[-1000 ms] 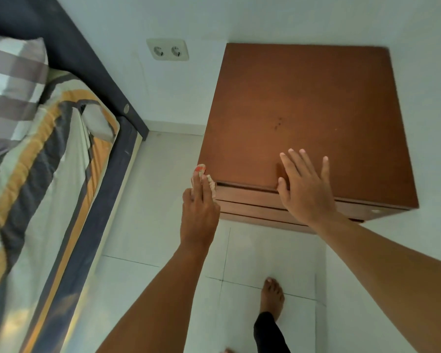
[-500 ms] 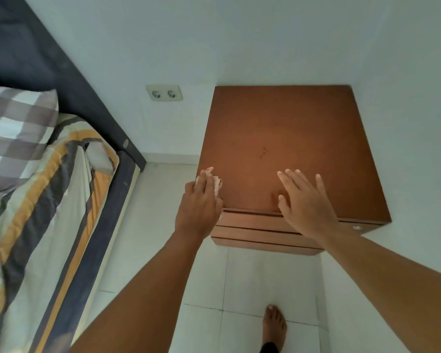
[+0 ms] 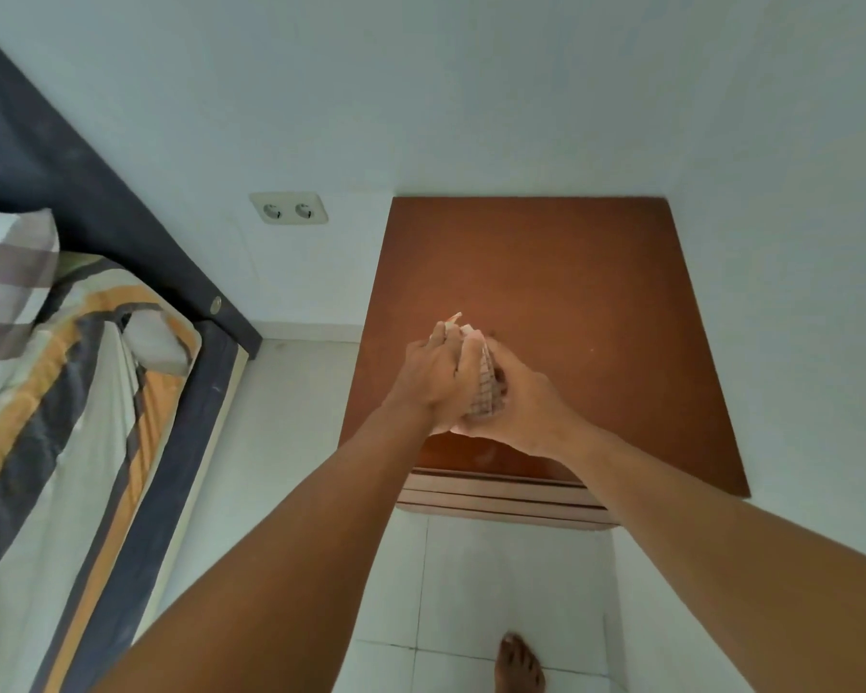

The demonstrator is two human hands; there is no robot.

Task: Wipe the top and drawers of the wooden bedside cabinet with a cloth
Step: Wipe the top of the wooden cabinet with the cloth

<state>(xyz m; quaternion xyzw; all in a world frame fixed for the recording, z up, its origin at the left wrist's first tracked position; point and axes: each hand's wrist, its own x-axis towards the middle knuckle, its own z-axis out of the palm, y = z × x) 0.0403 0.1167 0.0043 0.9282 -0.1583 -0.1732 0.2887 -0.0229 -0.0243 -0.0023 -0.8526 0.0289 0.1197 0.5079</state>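
Observation:
The wooden bedside cabinet (image 3: 571, 292) stands in the room's corner, its brown top bare and its drawer fronts (image 3: 496, 497) showing as thin strips at the near edge. Above the front left part of the top, my left hand (image 3: 428, 380) and my right hand (image 3: 526, 407) are pressed together around a small pale checked cloth (image 3: 483, 387). The cloth is bunched between both palms, with only its folded edge and a corner showing above the fingers.
A bed (image 3: 71, 417) with a striped cover, a checked pillow (image 3: 6, 277) and a dark headboard runs along the left. A double wall socket (image 3: 289, 208) sits left of the cabinet. White walls close in behind and to the right. My bare foot (image 3: 518, 665) stands on the tiled floor.
My right hand has lifted off the cabinet's front edge and joined my left hand on the cloth. Both hands now meet over the top, and the view has tilted up.

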